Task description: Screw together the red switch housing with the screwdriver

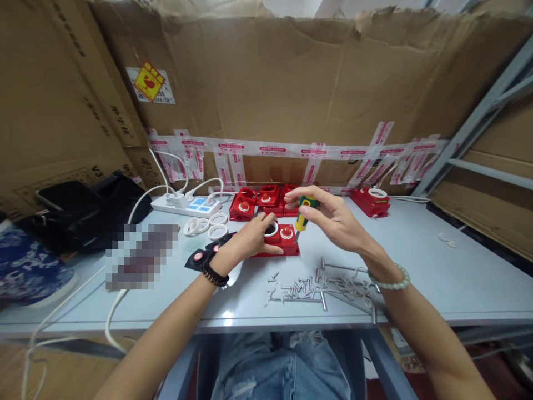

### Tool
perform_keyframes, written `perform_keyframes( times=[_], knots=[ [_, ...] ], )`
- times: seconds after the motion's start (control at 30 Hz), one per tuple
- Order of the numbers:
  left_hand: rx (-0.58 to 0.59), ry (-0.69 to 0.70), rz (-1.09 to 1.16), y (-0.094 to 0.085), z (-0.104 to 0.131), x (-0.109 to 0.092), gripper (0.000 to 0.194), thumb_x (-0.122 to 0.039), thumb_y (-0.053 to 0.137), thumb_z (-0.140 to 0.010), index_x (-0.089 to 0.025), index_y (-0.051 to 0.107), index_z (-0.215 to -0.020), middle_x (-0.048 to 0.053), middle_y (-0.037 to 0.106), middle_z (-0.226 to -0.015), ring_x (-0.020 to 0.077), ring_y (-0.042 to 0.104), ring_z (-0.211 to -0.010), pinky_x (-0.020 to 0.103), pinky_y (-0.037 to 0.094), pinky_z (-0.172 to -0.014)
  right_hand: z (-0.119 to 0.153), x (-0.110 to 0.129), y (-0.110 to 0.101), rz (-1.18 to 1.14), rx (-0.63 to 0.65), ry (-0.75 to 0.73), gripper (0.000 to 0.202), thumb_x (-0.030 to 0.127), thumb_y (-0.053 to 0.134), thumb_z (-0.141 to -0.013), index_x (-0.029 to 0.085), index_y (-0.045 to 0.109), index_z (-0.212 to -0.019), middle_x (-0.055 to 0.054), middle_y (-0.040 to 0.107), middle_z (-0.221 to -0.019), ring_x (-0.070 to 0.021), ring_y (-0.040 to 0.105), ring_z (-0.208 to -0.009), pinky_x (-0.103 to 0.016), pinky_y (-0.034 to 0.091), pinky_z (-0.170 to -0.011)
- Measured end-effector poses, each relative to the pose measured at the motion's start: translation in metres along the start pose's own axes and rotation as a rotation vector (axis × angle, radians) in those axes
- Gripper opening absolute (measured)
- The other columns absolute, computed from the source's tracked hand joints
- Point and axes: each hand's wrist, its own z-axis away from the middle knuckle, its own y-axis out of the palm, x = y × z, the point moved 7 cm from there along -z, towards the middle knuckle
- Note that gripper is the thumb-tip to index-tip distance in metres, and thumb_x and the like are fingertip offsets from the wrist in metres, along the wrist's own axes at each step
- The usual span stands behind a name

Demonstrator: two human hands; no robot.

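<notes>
My left hand (254,238) grips a red plastic box (291,248) from its left side, thumb along the front face and fingers over the top. On the box are a white ring (271,229) and a red knob (287,232). My right hand (339,218) holds a screwdriver (303,216) with a green and yellow handle between thumb and fingers. Its shaft points down, with the tip at the box's right end; whether it sits in a screw I cannot tell. Black pieces with red and white round parts (198,256) lie by my left wrist.
Behind stand several red boxes (244,204), with another (370,201) to the right. Loose white rings (217,231) lie near a power strip (187,205) with cables. Screws (303,288) and metal rods (343,267) are scattered in front. Cardboard (266,83) walls the back.
</notes>
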Motion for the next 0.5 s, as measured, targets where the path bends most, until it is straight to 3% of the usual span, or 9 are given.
perform_keyframes(
  times=[0.1, 0.2, 0.3, 0.37, 0.4, 0.43, 0.5],
  knots=[
    [0.006, -0.005, -0.009, 0.0, 0.0, 0.001, 0.065, -0.054, 0.072, -0.064, -0.019, 0.046, -0.111, 0.009, 0.051, -0.105, 0.0276, 0.056, -0.095, 0.04, 0.047, -0.083, 0.001, 0.001, -0.009, 0.005, 0.077, 0.059, 0.035, 0.019, 0.042, -0.09, 0.027, 0.054, -0.121, -0.003, 0.058, -0.125, -0.0185, 0.054, -0.113, -0.036, 0.048, -0.088],
    [0.013, -0.013, -0.011, 0.0, 0.0, 0.0, 0.065, -0.053, 0.073, -0.063, -0.018, 0.046, -0.112, 0.008, 0.051, -0.104, 0.0272, 0.056, -0.093, 0.039, 0.047, -0.082, 0.001, -0.001, -0.012, 0.041, 0.097, 0.071, 0.036, 0.027, 0.044, -0.091, 0.027, 0.051, -0.126, -0.005, 0.06, -0.124, -0.018, 0.058, -0.109, -0.035, 0.049, -0.086],
    [0.028, -0.022, -0.016, -0.001, 0.0, -0.001, 0.067, -0.052, 0.074, -0.063, -0.017, 0.045, -0.113, 0.009, 0.051, -0.105, 0.0274, 0.056, -0.093, 0.039, 0.047, -0.083, -0.002, -0.006, -0.02, 0.319, -0.145, 0.083, 0.032, 0.039, 0.052, -0.087, 0.021, 0.06, -0.112, -0.005, 0.069, -0.096, -0.0163, 0.064, -0.08, -0.03, 0.049, -0.07],
    [0.033, -0.032, -0.017, -0.001, 0.0, -0.002, 0.067, -0.052, 0.074, -0.063, -0.017, 0.045, -0.113, 0.009, 0.051, -0.106, 0.0274, 0.056, -0.094, 0.039, 0.047, -0.083, 0.001, -0.003, -0.027, 0.64, -0.396, 0.096, 0.032, 0.047, 0.056, -0.083, 0.018, 0.066, -0.094, -0.003, 0.067, -0.071, -0.0152, 0.059, -0.062, -0.029, 0.043, -0.059],
    [0.034, -0.037, -0.016, -0.001, 0.001, -0.002, 0.066, -0.052, 0.074, -0.064, -0.018, 0.045, -0.113, 0.009, 0.051, -0.106, 0.0273, 0.056, -0.094, 0.039, 0.047, -0.083, 0.002, -0.001, -0.028, 0.767, -0.464, 0.109, 0.034, 0.049, 0.054, -0.083, 0.018, 0.066, -0.089, -0.002, 0.064, -0.064, -0.0149, 0.057, -0.057, -0.029, 0.04, -0.056],
    [0.034, -0.04, -0.014, -0.002, 0.001, -0.002, 0.065, -0.052, 0.073, -0.064, -0.018, 0.045, -0.112, 0.009, 0.051, -0.106, 0.0272, 0.056, -0.094, 0.039, 0.047, -0.083, 0.003, 0.0, -0.027, 0.847, -0.489, 0.124, 0.035, 0.05, 0.052, -0.084, 0.018, 0.067, -0.087, -0.002, 0.062, -0.06, -0.0148, 0.055, -0.054, -0.029, 0.039, -0.055],
    [0.031, -0.034, -0.009, -0.002, 0.001, -0.002, 0.065, -0.052, 0.074, -0.064, -0.019, 0.045, -0.112, 0.009, 0.051, -0.106, 0.027, 0.056, -0.095, 0.039, 0.047, -0.082, 0.003, -0.001, -0.025, 0.836, -0.419, 0.146, 0.037, 0.048, 0.045, -0.089, 0.019, 0.065, -0.098, -0.003, 0.065, -0.066, -0.0152, 0.057, -0.058, -0.029, 0.04, -0.057]
  ],
)
